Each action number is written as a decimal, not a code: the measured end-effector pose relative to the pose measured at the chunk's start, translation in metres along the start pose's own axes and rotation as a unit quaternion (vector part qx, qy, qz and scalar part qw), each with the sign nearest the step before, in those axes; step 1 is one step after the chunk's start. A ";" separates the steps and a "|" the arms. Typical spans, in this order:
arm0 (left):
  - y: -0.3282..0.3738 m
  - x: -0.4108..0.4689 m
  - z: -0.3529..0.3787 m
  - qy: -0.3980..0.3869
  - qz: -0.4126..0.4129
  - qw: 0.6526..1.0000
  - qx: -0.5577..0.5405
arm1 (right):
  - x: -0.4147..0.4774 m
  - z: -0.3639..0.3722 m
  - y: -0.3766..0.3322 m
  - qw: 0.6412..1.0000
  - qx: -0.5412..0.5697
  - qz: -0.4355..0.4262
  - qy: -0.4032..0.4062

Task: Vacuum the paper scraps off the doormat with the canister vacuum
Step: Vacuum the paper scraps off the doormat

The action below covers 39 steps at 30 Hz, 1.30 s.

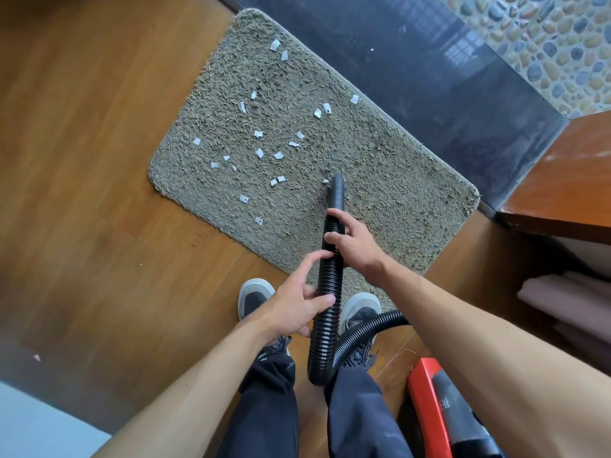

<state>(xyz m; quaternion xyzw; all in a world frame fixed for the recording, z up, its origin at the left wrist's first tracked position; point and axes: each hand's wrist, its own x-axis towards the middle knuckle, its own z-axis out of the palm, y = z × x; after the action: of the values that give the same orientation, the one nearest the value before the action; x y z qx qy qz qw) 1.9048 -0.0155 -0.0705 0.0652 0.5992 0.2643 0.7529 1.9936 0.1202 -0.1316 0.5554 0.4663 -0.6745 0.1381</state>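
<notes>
Hose (330, 276) gripped by left hand (297, 305), right hand (357, 246); nozzle (336, 193) on doormat (380, 166) near scraps (260, 153).

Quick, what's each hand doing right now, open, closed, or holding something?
Left hand: holds the vacuum hose, thumb and fingers round it.
Right hand: grips the same hose further along, just behind the nozzle.

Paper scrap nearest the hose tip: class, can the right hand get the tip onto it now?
Probably yes: the right hand grips the hose just behind its tip, the scrap lies right beside that tip, and nothing stands between.
</notes>
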 end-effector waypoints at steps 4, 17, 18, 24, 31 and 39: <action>-0.006 -0.008 0.005 -0.015 -0.014 1.000 0.000 | -0.011 0.003 0.011 0.999 0.020 0.026 -0.003; -0.009 -0.007 -0.013 0.000 -0.014 0.999 -0.039 | 0.000 0.021 -0.008 0.999 -0.033 0.014 0.014; -0.009 -0.009 -0.013 -0.004 -0.014 0.999 -0.039 | -0.001 0.020 -0.009 0.999 -0.036 0.019 0.012; -0.022 -0.029 -0.012 0.006 -0.013 0.997 -0.075 | -0.007 0.033 -0.010 0.996 -0.075 0.034 -0.031; -0.058 -0.062 -0.023 0.043 -0.043 0.980 -0.188 | -0.009 0.089 -0.008 0.971 -0.209 0.050 -0.100; -0.076 -0.080 -0.037 0.054 -0.041 0.967 -0.247 | -0.009 0.121 -0.011 0.951 -0.278 0.048 -0.126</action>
<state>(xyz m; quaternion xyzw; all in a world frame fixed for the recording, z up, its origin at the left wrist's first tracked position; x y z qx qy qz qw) 1.8829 -0.1262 -0.0427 -0.1619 0.5573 0.3758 0.7224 1.9136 0.0286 -0.1248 0.4274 0.5870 -0.5754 0.3764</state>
